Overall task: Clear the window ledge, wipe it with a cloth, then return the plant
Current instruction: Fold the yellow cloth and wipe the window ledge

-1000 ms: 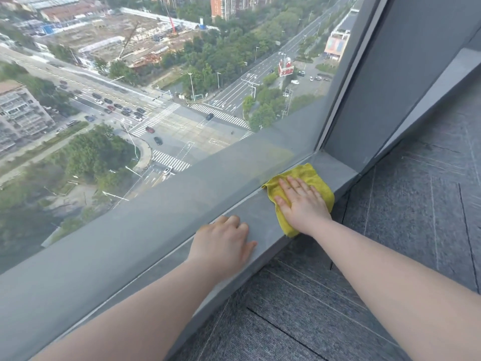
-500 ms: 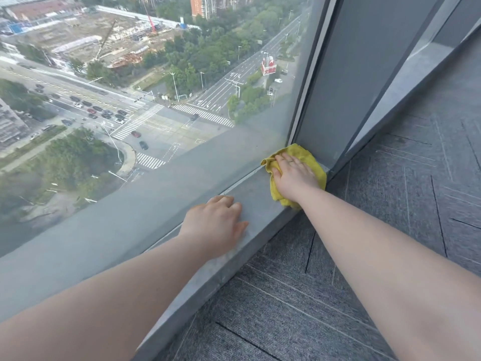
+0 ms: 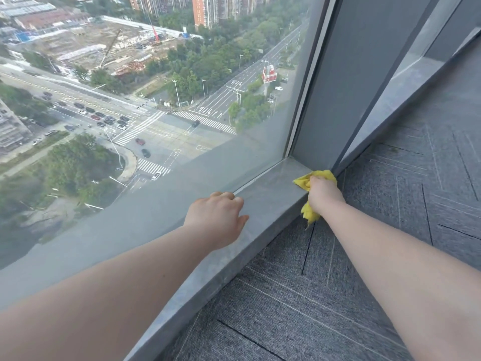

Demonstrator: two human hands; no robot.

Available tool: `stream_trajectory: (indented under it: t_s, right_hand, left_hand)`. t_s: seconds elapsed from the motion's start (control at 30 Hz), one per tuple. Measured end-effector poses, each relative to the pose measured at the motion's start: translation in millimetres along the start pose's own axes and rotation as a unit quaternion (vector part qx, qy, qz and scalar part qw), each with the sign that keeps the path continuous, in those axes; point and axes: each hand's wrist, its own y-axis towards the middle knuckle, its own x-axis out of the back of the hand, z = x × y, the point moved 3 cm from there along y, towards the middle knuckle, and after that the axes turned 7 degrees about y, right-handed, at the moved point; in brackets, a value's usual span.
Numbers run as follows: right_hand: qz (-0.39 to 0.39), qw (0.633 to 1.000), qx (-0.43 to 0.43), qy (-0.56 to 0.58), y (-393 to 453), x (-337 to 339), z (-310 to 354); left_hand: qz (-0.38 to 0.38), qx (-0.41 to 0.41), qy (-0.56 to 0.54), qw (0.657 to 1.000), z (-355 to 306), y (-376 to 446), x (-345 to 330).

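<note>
Your right hand [image 3: 324, 195] clenches a bunched yellow cloth [image 3: 309, 213] at the far end of the window ledge [image 3: 270, 188], where the ledge meets a dark grey pillar [image 3: 346, 82]. Your left hand [image 3: 217, 217] rests on the ledge nearer you, its grip released, fingers touching the window glass [image 3: 156, 100].

The ledge is bare, so clearing looks done, and wiping appears to be at its end. The plant is not in view; returning it remains.

The ledge is smooth, mottled grey stone with a straight edge. The cloth looks soft and crumpled. The floor [image 3: 338, 295] is ribbed grey carpet tile.
</note>
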Motion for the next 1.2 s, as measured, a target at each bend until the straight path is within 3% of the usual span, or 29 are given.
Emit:
stream_trajectory:
  t_s: [0.23,0.37,0.63,0.73,0.9,1.2]
  right_hand:
    - [-0.008,0.99,0.008,0.139,-73,4,-19]
    - [0.03,0.969,0.019,0.244,-112,12,-10]
    - [0.081,0.943,0.06,0.316,-173,82,21]
    - [0.098,0.945,0.074,0.303,-210,115,38]
    - [0.214,0.935,0.101,0.263,-296,148,76]
    - [0.37,0.906,0.175,0.111,-492,233,161]
  left_hand:
    - [0.029,-0.003,0.003,1.0,-7,-27,26]
    - [0.06,-0.024,0.015,0.998,-14,-51,41]
    - [0.066,0.005,0.024,0.998,-11,-90,113]
    - [0.046,0.008,-0.029,0.998,-15,-116,143]
    - [0.056,-0.03,-0.174,0.983,-39,-197,166]
    - [0.084,0.062,-0.194,0.976,-22,-379,255]
